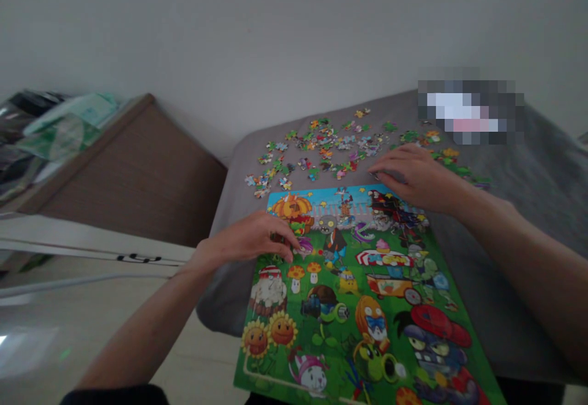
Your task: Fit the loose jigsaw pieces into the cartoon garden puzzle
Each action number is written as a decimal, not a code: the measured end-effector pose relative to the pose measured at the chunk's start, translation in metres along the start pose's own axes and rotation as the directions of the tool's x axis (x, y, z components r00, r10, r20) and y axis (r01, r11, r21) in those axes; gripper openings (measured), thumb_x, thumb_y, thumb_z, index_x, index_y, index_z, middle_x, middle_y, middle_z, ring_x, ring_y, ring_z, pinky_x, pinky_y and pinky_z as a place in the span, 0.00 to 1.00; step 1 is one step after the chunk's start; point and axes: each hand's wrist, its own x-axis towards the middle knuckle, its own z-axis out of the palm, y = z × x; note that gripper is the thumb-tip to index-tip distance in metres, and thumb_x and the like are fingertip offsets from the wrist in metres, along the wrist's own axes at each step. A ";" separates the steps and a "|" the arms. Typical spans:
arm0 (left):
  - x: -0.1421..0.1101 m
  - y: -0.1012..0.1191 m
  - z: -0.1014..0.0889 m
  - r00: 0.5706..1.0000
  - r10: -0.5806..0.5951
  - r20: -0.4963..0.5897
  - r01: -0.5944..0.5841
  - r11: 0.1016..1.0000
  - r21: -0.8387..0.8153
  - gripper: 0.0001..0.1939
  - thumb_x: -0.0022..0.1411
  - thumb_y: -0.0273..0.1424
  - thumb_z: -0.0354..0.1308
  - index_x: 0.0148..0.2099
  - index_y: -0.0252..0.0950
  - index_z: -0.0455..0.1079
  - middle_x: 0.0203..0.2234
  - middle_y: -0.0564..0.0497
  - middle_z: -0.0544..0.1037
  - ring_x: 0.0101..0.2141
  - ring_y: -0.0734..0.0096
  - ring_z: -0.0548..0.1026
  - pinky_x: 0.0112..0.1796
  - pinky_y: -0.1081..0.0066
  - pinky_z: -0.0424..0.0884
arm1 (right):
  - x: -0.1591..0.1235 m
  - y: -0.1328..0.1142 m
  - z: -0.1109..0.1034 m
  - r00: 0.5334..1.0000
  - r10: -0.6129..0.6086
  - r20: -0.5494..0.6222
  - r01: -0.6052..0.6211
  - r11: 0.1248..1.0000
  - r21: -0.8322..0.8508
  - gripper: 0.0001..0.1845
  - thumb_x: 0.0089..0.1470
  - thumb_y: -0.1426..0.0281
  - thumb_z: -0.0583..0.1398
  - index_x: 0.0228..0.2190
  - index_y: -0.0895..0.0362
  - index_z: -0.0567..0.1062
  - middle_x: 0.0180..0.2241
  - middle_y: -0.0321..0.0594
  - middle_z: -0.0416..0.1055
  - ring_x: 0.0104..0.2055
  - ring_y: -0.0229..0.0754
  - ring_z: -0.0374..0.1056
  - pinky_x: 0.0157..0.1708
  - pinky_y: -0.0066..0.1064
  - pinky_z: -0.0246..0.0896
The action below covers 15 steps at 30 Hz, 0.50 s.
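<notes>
A colourful cartoon puzzle board (335,282) lies at the front of the grey surface, its picture showing plants and zombies on green. My left hand (264,236) rests over the board's upper left part, fingers loosely bent and apart, with nothing visible in them. Just beyond the board's top right edge, my right hand (407,175) has thumb and fingertips drawn together around a small puzzle piece (374,175), mostly hidden by the fingers. Many loose puzzle pieces (326,141) lie scattered behind the board, some of them partly behind my right hand.
Grey cloth (234,209) covers the surface under board and pieces. To the left stands a brown wooden cabinet (151,154) with plastic bags (68,129) on top. A white cable (92,283) runs below it. At the back right is a blurred-out patch (463,111).
</notes>
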 end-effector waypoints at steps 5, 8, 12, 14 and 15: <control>0.009 0.001 0.003 0.999 0.050 -0.003 -0.050 0.996 0.079 0.07 0.63 0.38 0.71 0.42 0.43 0.83 0.32 0.53 0.85 0.34 0.69 0.80 0.37 0.72 0.70 | 0.000 -0.001 -0.002 1.000 -0.006 -0.024 0.006 1.000 -0.016 0.17 0.64 0.67 0.53 0.41 0.50 0.82 0.42 0.43 0.82 0.48 0.52 0.74 0.54 0.48 0.64; 0.010 -0.006 0.006 0.986 0.167 -0.018 -0.164 0.980 0.112 0.07 0.63 0.38 0.71 0.40 0.42 0.83 0.32 0.53 0.85 0.34 0.70 0.79 0.38 0.71 0.70 | -0.001 -0.001 -0.002 0.999 -0.011 -0.042 0.010 1.000 -0.022 0.17 0.64 0.67 0.53 0.41 0.50 0.82 0.42 0.43 0.82 0.47 0.52 0.74 0.53 0.47 0.65; 0.010 -0.010 0.008 0.953 0.303 -0.025 -0.297 0.944 0.144 0.09 0.67 0.40 0.67 0.40 0.41 0.82 0.33 0.53 0.86 0.34 0.70 0.79 0.41 0.69 0.71 | 0.000 0.000 -0.002 0.999 -0.031 -0.012 0.031 0.999 -0.019 0.18 0.65 0.67 0.52 0.41 0.53 0.83 0.42 0.46 0.82 0.47 0.53 0.74 0.53 0.48 0.65; 0.009 -0.009 0.008 0.941 0.337 -0.038 -0.325 0.929 0.176 0.11 0.68 0.43 0.64 0.40 0.41 0.81 0.33 0.53 0.86 0.34 0.70 0.79 0.43 0.68 0.71 | 0.000 0.000 -0.002 1.000 -0.025 -0.006 0.025 1.000 -0.019 0.18 0.65 0.67 0.52 0.41 0.53 0.83 0.42 0.46 0.82 0.48 0.53 0.74 0.53 0.48 0.64; 0.008 -0.009 0.008 0.935 0.353 -0.042 -0.338 0.920 0.199 0.12 0.69 0.43 0.63 0.40 0.41 0.81 0.33 0.52 0.86 0.34 0.70 0.78 0.43 0.68 0.72 | 0.000 0.001 -0.002 1.000 -0.023 -0.002 0.023 1.000 -0.019 0.18 0.66 0.66 0.52 0.42 0.52 0.82 0.42 0.46 0.82 0.48 0.53 0.74 0.53 0.48 0.64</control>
